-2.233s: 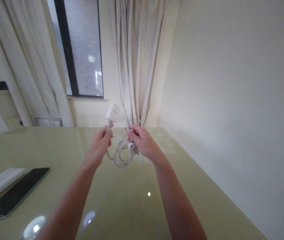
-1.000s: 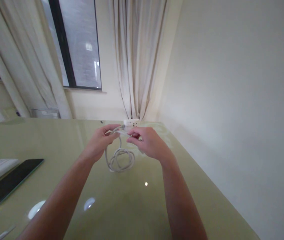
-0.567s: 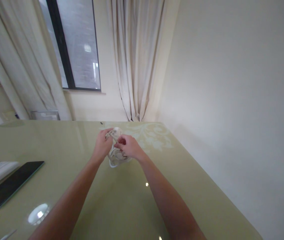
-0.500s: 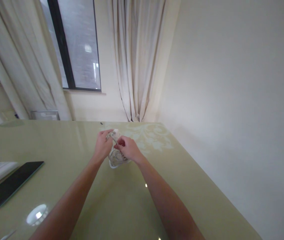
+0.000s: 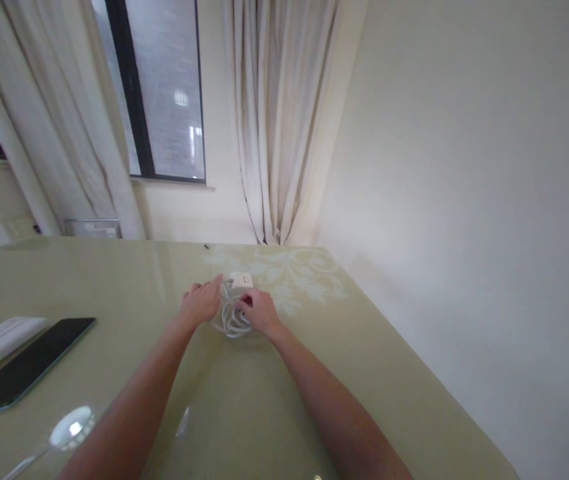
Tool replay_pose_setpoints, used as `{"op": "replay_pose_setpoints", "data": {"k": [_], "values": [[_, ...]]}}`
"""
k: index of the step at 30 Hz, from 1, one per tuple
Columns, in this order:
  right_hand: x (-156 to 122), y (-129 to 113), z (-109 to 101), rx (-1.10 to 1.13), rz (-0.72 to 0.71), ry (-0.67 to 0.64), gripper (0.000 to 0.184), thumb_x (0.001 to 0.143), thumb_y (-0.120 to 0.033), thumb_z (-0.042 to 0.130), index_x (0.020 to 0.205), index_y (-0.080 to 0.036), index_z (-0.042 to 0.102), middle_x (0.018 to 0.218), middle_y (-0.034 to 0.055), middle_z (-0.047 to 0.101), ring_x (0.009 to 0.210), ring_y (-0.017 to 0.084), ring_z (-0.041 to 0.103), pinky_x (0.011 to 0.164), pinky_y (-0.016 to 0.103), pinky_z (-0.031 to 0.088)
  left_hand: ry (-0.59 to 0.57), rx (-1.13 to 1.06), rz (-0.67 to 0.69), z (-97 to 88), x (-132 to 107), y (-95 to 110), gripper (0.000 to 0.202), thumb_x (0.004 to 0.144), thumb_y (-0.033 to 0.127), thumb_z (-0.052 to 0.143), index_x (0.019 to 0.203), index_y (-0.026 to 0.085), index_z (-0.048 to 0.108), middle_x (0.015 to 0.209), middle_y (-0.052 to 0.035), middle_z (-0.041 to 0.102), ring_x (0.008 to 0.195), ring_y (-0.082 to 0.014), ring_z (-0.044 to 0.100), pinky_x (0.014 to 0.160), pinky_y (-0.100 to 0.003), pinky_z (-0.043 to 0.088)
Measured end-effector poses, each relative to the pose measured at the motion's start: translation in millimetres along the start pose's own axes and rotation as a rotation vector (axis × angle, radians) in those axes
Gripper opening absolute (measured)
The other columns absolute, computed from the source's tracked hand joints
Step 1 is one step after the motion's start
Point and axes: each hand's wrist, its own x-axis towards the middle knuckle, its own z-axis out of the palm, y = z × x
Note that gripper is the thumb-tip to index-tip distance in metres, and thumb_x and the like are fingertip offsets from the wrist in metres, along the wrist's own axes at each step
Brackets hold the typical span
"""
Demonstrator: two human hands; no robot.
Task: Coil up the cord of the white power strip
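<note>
A white extension cord lies on the glossy green table (image 5: 244, 413), its socket block (image 5: 242, 279) at the back and its loosely coiled cable (image 5: 234, 327) in front. My left hand (image 5: 202, 301) is at the left side of the coil, fingers stretched out and apart, with the fingertips near the block. On the coil's right, my right hand (image 5: 260, 311) has thumb and fingers pinched on the cable. The right fingers cover part of the coil and the block's lower edge.
At the left lie a black tablet-like slab (image 5: 29, 363) and a long white box (image 5: 1, 347). A small dark piece (image 5: 207, 247) sits near the table's far edge. Beyond are curtains (image 5: 277, 133) and a window; a bare wall (image 5: 464, 167) runs along the right.
The socket block, previously up between my hands, now rests on the table behind the coil. My left hand has moved left, away from the cable, and my right hand has come down to the coil.
</note>
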Motion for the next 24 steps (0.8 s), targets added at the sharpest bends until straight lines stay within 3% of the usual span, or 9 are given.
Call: {"op": "replay_pose_setpoints", "data": {"k": [2, 4, 8, 10, 15, 17, 18, 20, 24], "values": [[-13, -2, -3, 0.063, -0.097, 0.014, 0.008, 0.093, -0.019, 0.07, 0.088, -0.018, 0.076, 0.094, 0.0054, 0.075, 0.088, 0.016, 0.067, 0.084, 0.027, 0.049, -0.029, 0.02, -0.046, 1.5, -4, -9, 0.054, 0.097, 0.027, 0.039, 0.147, 0.026, 0.058, 0.146, -0.0157, 0.063, 0.13, -0.0358, 0.059, 0.103, -0.056, 0.046], [-32, -3, -9, 0.105, -0.164, 0.117, 0.014, 0.095, -0.021, 0.066, 0.104, -0.019, 0.077, 0.116, 0.0094, 0.073, 0.11, 0.019, 0.066, 0.1, 0.032, 0.049, -0.046, 0.035, -0.087, -0.4, -7, -17, 0.052, 0.097, 0.028, 0.038, 0.144, 0.027, 0.062, 0.155, -0.0164, 0.055, 0.136, -0.0403, 0.054, 0.102, -0.061, 0.045], [-73, 9, -12, 0.124, -0.128, 0.232, 0.039, 0.099, -0.033, 0.062, 0.137, -0.024, 0.063, 0.144, 0.012, 0.06, 0.138, 0.024, 0.053, 0.12, 0.041, 0.038, -0.059, 0.049, -0.075, -12.0, -8, -16, 0.05, 0.09, 0.02, 0.044, 0.134, 0.021, 0.069, 0.154, -0.0237, 0.053, 0.139, -0.0475, 0.05, 0.103, -0.072, 0.04], [-85, 19, -9, 0.144, -0.064, 0.195, 0.048, 0.098, -0.033, 0.063, 0.145, -0.025, 0.057, 0.147, 0.0123, 0.058, 0.139, 0.025, 0.053, 0.12, 0.042, 0.039, -0.057, 0.027, 0.02, -17.9, -7, -2, 0.051, 0.09, 0.017, 0.044, 0.135, 0.02, 0.067, 0.151, -0.0216, 0.058, 0.138, -0.0428, 0.053, 0.108, -0.068, 0.038], [-85, 37, 0, 0.296, 0.035, 0.126, 0.055, 0.097, -0.025, 0.057, 0.151, -0.024, 0.049, 0.143, 0.0136, 0.062, 0.126, 0.024, 0.065, 0.11, 0.041, 0.05, -0.049, -0.065, 0.307, -12.8, -32, 56, 0.048, 0.105, 0.028, 0.03, 0.138, 0.025, 0.065, 0.142, -0.0099, 0.068, 0.132, -0.0237, 0.061, 0.114, -0.038, 0.042], [-81, 40, 2, 0.304, 0.0, 0.101, 0.059, 0.092, -0.017, 0.057, 0.151, -0.024, 0.048, 0.141, 0.0125, 0.064, 0.124, 0.024, 0.066, 0.109, 0.042, 0.051, -0.026, -0.055, 0.337, -3.5, -52, 71, 0.046, 0.103, 0.04, 0.043, 0.142, 0.026, 0.062, 0.149, -0.0109, 0.062, 0.139, -0.0303, 0.055, 0.117, -0.045, 0.039], [-80, 40, 2, 0.282, -0.009, 0.092, 0.063, 0.089, -0.013, 0.057, 0.15, -0.023, 0.049, 0.14, 0.0122, 0.065, 0.124, 0.024, 0.065, 0.11, 0.043, 0.05, 0.005, -0.024, 0.333, 0.8, -62, 74, 0.049, 0.1, 0.042, 0.05, 0.146, 0.026, 0.06, 0.153, -0.0122, 0.059, 0.142, -0.0363, 0.05, 0.12, -0.054, 0.033], [-80, 40, 3, 0.225, -0.003, 0.087, 0.069, 0.083, -0.007, 0.056, 0.151, -0.022, 0.048, 0.14, 0.0126, 0.065, 0.125, 0.024, 0.065, 0.112, 0.043, 0.048, 0.051, 0.085, 0.333, 5.5, -75, 72, 0.051, 0.1, 0.033, 0.05, 0.15, 0.031, 0.056, 0.151, -0.0117, 0.061, 0.142, -0.039, 0.049, 0.12, -0.061, 0.029], [-81, 37, 3, 0.147, 0.009, 0.077, 0.065, 0.085, -0.008, 0.056, 0.15, -0.019, 0.049, 0.139, 0.0144, 0.065, 0.128, 0.024, 0.063, 0.114, 0.04, 0.046, -0.026, 0.177, 0.248, -6.2, -74, 45, 0.07, 0.097, 0.009, 0.034, 0.161, 0.037, 0.039, 0.148, -0.0117, 0.061, 0.13, -0.0323, 0.059, 0.103, -0.051, 0.05]]}}
